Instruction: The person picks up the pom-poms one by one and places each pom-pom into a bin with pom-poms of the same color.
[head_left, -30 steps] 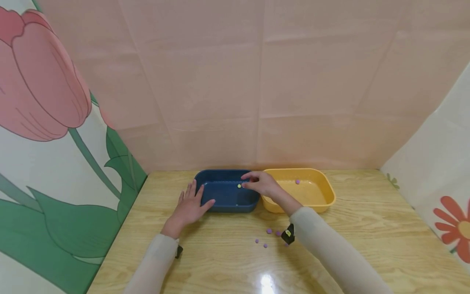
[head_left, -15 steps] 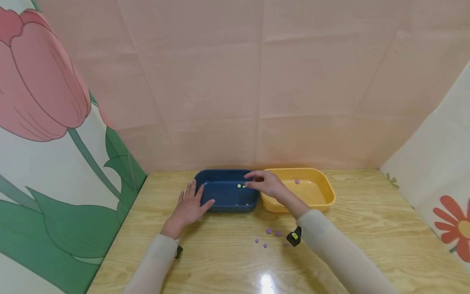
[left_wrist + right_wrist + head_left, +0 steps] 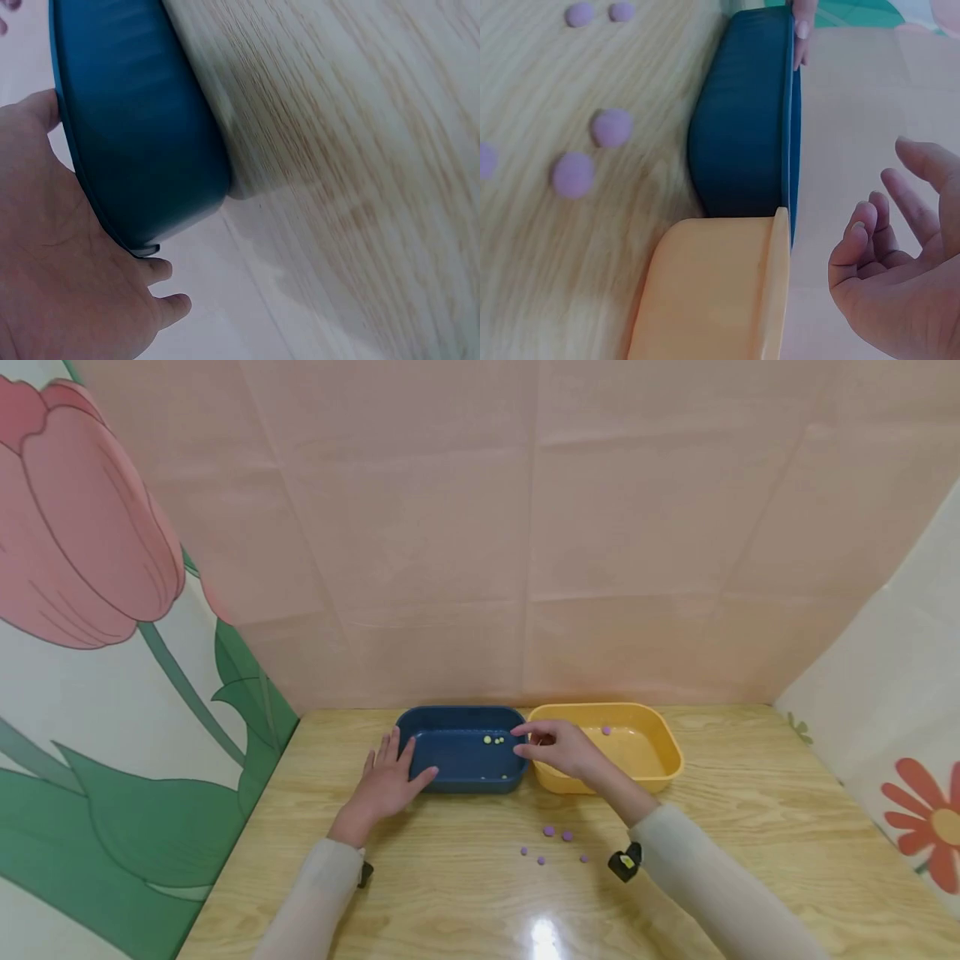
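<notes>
My left hand (image 3: 386,785) rests with spread fingers on the left end of the blue basin (image 3: 453,760). In the left wrist view, its thumb and palm lie along the rim of that basin. Several small yellow balls (image 3: 487,740) are on the basin floor, towards the right side. My right hand (image 3: 562,747) is over the seam between the blue basin and the yellow basin (image 3: 667,756). Its thumb and forefinger stand apart with nothing between them, and the other fingers bend in, as the right wrist view shows. One purple ball (image 3: 607,731) lies in the yellow basin.
Several purple balls (image 3: 549,832) are scattered on the wooden table (image 3: 450,893) in front of the basins. A pink backdrop (image 3: 420,568) rises right behind both basins. Flower-printed sheets (image 3: 127,810) flank the table.
My right hand has drawn back to the right, from over the blue basin, and its thumb and forefinger have parted. Yellow balls it covered now show. My left hand has stayed put.
</notes>
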`<act>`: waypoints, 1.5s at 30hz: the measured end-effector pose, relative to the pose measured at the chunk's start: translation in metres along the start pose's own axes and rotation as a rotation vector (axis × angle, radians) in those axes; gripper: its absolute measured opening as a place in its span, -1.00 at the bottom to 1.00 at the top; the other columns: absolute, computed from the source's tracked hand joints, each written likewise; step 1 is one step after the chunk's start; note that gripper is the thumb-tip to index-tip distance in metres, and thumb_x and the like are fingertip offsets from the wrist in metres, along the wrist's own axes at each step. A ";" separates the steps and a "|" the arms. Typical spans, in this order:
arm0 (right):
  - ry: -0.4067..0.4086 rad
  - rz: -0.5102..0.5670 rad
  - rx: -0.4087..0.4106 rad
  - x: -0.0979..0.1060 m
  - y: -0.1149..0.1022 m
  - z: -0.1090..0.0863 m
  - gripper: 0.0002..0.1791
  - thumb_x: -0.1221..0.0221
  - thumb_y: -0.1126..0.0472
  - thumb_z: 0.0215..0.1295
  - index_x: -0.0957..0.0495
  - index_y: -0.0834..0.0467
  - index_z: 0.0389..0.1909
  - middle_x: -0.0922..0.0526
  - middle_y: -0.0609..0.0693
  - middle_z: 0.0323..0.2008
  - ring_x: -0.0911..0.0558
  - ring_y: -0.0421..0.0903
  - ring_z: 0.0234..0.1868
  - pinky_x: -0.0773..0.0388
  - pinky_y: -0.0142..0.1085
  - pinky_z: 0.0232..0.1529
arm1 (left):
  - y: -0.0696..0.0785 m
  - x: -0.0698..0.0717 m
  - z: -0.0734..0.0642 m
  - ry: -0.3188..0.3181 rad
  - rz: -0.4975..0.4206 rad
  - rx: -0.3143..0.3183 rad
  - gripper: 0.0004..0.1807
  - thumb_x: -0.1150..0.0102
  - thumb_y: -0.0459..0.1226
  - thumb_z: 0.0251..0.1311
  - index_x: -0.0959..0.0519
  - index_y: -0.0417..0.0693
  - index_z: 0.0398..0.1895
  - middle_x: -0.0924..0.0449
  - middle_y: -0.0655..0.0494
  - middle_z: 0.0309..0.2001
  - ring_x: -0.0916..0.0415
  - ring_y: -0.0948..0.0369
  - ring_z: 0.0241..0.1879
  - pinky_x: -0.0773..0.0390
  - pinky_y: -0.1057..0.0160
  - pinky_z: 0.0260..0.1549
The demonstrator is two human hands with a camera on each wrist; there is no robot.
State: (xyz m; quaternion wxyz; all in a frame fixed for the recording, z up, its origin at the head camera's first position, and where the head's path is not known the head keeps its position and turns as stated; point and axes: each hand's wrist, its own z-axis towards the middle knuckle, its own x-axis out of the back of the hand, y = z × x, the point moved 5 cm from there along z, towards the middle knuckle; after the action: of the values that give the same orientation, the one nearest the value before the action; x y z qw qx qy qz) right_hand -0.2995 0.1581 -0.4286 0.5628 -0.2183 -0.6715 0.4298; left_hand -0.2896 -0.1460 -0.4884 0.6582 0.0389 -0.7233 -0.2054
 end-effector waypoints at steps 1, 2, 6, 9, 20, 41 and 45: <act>-0.005 -0.002 0.005 0.000 0.000 -0.003 -0.63 -0.36 0.01 0.32 -0.69 -0.01 0.11 -0.57 -0.01 -0.31 -0.45 -0.07 -0.37 -0.36 -0.31 -0.40 | 0.000 0.000 0.000 -0.001 -0.001 0.000 0.01 0.30 0.42 0.39 0.05 -0.08 0.64 0.43 -0.18 0.63 0.47 -0.12 0.60 0.24 -0.29 0.48; -0.007 -0.004 0.011 0.000 0.001 -0.005 -0.63 -0.36 0.01 0.32 -0.69 0.00 0.11 -0.58 -0.01 -0.31 -0.46 -0.07 -0.36 -0.38 -0.30 -0.39 | 0.000 0.000 0.000 -0.005 0.002 0.005 0.01 0.30 0.42 0.39 0.07 -0.06 0.64 0.44 -0.17 0.63 0.48 -0.10 0.60 0.25 -0.28 0.48; -0.004 -0.010 0.022 0.002 0.002 -0.015 -0.63 -0.37 0.01 0.31 -0.69 0.00 0.10 -0.59 -0.03 -0.32 -0.48 -0.06 -0.33 -0.41 -0.29 -0.35 | 0.000 -0.001 0.000 -0.006 0.002 0.009 0.01 0.31 0.42 0.38 0.07 -0.06 0.64 0.45 -0.16 0.63 0.48 -0.10 0.60 0.28 -0.27 0.49; 0.003 -0.035 0.032 0.004 0.003 -0.021 -0.63 -0.36 0.01 0.31 -0.69 0.01 0.10 -0.59 -0.05 -0.33 -0.49 -0.07 -0.32 -0.42 -0.30 -0.35 | 0.000 -0.001 -0.001 -0.001 0.001 0.007 0.01 0.31 0.42 0.39 0.06 -0.06 0.64 0.44 -0.16 0.63 0.47 -0.10 0.60 0.28 -0.27 0.49; 0.014 -0.050 0.020 0.010 0.012 -0.044 -0.58 -0.37 -0.01 0.30 -0.69 0.09 0.10 -0.58 -0.06 -0.34 -0.50 -0.06 -0.29 -0.44 -0.32 -0.31 | 0.001 -0.002 0.000 0.006 0.004 0.001 0.01 0.31 0.41 0.39 0.06 -0.07 0.64 0.43 -0.17 0.63 0.46 -0.11 0.60 0.27 -0.27 0.48; 0.150 -0.016 0.051 0.033 0.038 -0.084 -0.71 -0.35 0.13 0.33 -0.69 0.13 0.02 -0.62 -0.01 -0.28 -0.56 -0.12 -0.25 -0.53 -0.38 -0.27 | 0.001 -0.002 0.000 0.037 -0.019 0.000 -0.03 0.17 0.33 0.43 0.03 -0.13 0.63 0.39 -0.18 0.63 0.37 -0.14 0.61 0.24 -0.27 0.48; 0.192 -0.039 0.059 0.040 0.042 -0.090 -0.76 -0.29 0.15 0.39 -0.70 0.12 0.01 -0.67 0.01 -0.16 -0.60 -0.13 -0.20 -0.57 -0.37 -0.25 | 0.002 0.000 -0.001 0.039 -0.040 0.003 -0.02 0.14 0.33 0.41 0.03 -0.12 0.63 0.38 -0.19 0.63 0.41 -0.13 0.61 0.24 -0.26 0.49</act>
State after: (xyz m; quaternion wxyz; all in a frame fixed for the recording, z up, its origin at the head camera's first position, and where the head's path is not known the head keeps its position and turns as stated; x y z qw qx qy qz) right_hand -0.2338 0.2411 -0.4406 0.6391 -0.2287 -0.6057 0.4153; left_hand -0.2880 -0.1448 -0.4878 0.6678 0.0582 -0.7097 -0.2167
